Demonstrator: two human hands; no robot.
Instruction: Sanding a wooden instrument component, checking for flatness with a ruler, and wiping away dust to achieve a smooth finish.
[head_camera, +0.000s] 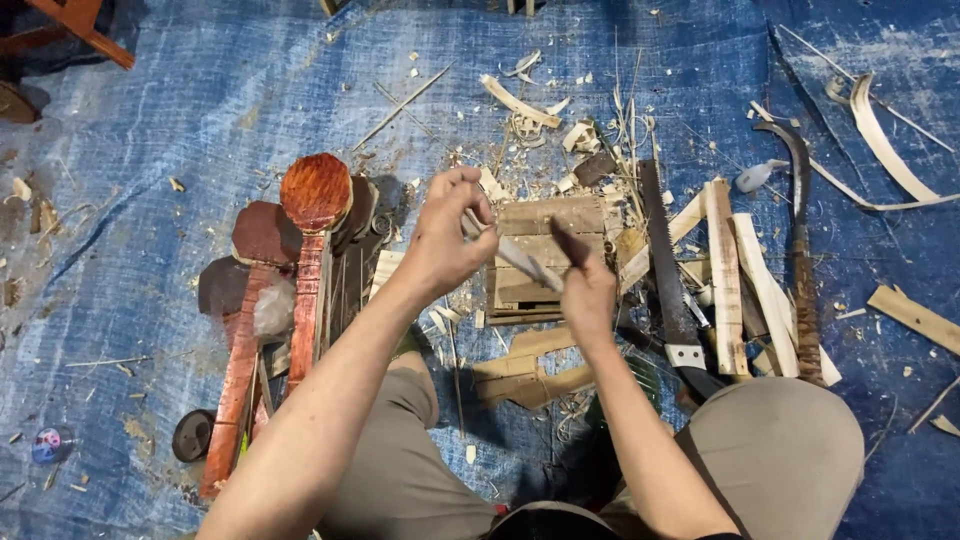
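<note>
pale wood sliver (520, 258) pinched in the left hand (445, 240), held over the slatted block (545, 250) — right hand (588, 295) closed on a dark blade (568, 240) meeting it, so shavings fall on the blue tarp (200, 100)

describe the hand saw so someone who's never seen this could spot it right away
Start at the blue tarp and find the small wooden block under the person's hands, ringed by shavings. Just to its right lies the hand saw: a long, dark, narrow blade running away from the person's knee, with a pale band where it meets a dark handle. The pale wood slats beside it are lighter and have no handle.
</note>
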